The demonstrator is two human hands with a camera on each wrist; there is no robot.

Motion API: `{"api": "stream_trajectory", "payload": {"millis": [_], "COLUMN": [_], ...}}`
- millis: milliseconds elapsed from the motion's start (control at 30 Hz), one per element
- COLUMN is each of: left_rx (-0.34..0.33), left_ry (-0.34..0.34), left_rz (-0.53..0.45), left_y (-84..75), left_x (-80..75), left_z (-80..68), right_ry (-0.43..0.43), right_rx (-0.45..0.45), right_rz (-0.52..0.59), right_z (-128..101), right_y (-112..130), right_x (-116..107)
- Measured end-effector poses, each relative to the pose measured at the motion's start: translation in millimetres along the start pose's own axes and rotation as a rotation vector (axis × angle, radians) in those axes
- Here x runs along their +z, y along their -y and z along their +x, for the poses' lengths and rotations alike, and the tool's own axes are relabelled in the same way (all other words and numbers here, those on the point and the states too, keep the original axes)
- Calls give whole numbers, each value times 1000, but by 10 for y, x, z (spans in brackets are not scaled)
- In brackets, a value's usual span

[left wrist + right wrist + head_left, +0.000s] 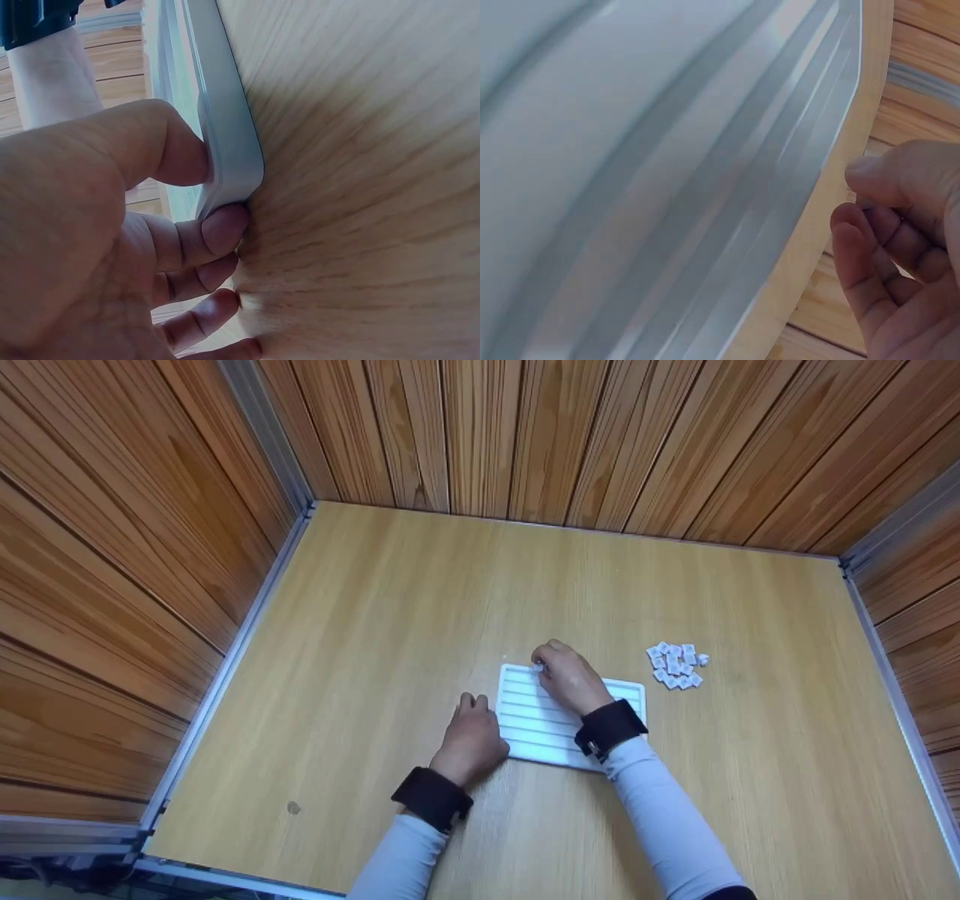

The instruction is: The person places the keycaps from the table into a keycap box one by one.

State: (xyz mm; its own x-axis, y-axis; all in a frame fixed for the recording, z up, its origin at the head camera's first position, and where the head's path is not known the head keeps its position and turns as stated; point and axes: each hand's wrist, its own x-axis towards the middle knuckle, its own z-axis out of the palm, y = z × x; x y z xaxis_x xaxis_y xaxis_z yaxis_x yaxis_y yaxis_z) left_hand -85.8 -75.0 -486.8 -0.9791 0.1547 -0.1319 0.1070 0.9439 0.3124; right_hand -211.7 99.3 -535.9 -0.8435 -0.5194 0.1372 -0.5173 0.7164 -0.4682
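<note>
A white ribbed tray [551, 727] with a raised rim lies on the table in front of me. My left hand [472, 739] grips its near left corner: in the left wrist view the thumb [184, 154] presses on the rim and the index finger [225, 229] bears against the outer side. Over the tray's far rim, toward the left end, my right hand [570, 679] pinches a small white tile [538, 667], mostly covered by the fingers. In the right wrist view the thumb [870, 174] and fingertips come together beyond the tray's edge.
Several small white square tiles [673, 666] lie in a loose cluster to the right of the tray. Wood-panelled walls [480, 435] with metal edging enclose the table [390, 607] at the back and sides. A dark round spot [293, 808] marks the tabletop at front left.
</note>
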Motion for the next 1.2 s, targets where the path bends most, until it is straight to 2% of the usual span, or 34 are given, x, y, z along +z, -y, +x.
{"api": "stream_trajectory", "payload": {"millis": [67,100,167,333,433,800,1200], "left_rx": [57,104,107,53,40,33,40], "left_ry": [18,16,33,66,64,79,82], "left_rz": [-18,-35,-43,-22,-23,-56,4], "left_y": [217,304,343,331,320,291,294], "left_x": [338,456,528,532,518,518,505], "left_z": [172,227,283,308,299,296,292], "right_ry": [9,14,29,86,105,77,46], "right_rx": [-15,-22,-18,14,26,9,-33], "right_rz": [10,13,23,29,13,2,-7], "right_z": [23,32,52,117,152,202,205], "right_y": [44,65,111,218,264,282,280], "right_x": [37,54,88,169,213,294,314]}}
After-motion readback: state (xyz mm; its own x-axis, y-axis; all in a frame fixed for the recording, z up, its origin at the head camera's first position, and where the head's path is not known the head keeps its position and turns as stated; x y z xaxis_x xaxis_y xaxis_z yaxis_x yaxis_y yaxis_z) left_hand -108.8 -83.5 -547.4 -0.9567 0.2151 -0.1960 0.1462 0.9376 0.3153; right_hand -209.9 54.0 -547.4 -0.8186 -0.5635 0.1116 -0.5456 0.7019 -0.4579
